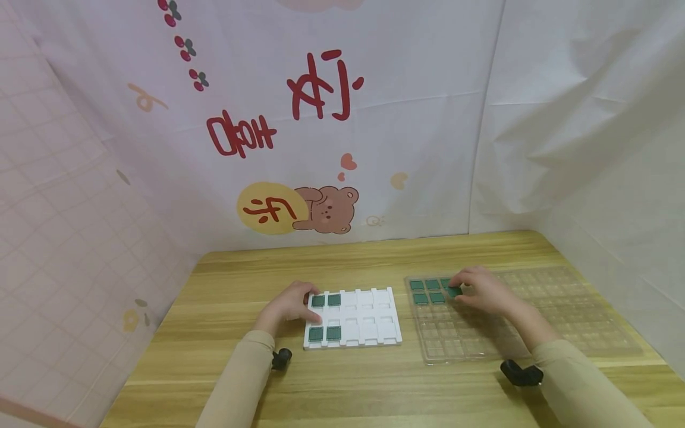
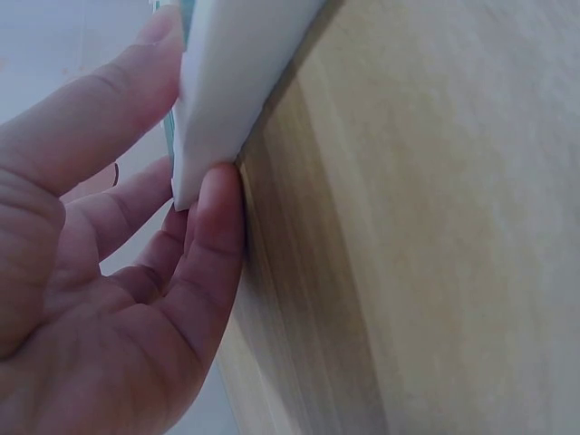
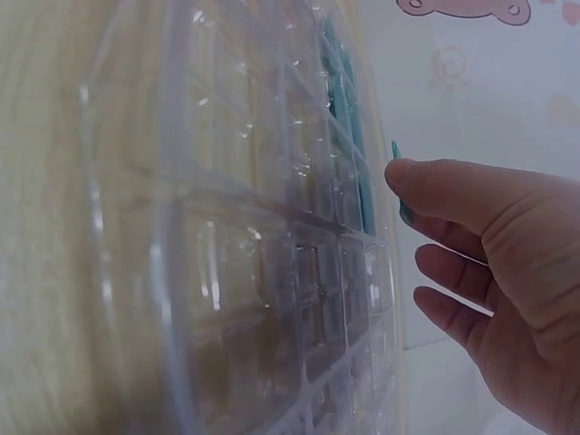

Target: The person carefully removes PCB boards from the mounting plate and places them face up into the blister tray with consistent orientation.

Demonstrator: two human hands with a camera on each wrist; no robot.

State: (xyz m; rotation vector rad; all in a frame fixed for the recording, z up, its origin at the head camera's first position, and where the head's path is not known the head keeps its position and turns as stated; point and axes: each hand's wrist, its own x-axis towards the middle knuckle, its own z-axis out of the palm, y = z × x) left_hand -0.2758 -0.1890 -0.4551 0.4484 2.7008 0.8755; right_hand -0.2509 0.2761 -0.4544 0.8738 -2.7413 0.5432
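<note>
In the head view, a white slotted tray [image 1: 350, 328] lies on the wooden table with small green circuit boards [image 1: 334, 333] in its left compartments, two per row. My left hand [image 1: 289, 302] grips the tray's left edge; in the left wrist view the thumb is over the top and fingertips [image 2: 220, 195] are at the lower edge. Farther right, my right hand [image 1: 486, 292] pinches a green circuit board [image 1: 454, 292] between thumb and fingers, above a clear plastic tray [image 1: 444, 330]. The right wrist view shows that thin board [image 3: 405, 213] edge-on, raised off the tray.
Several more green boards [image 1: 421, 298] sit in the clear tray's upper-left pockets. Bare wooden table [image 1: 374, 386] lies in front of both trays. A printed white cloth [image 1: 417, 131] hangs behind the table's back edge, with more cloth at both sides.
</note>
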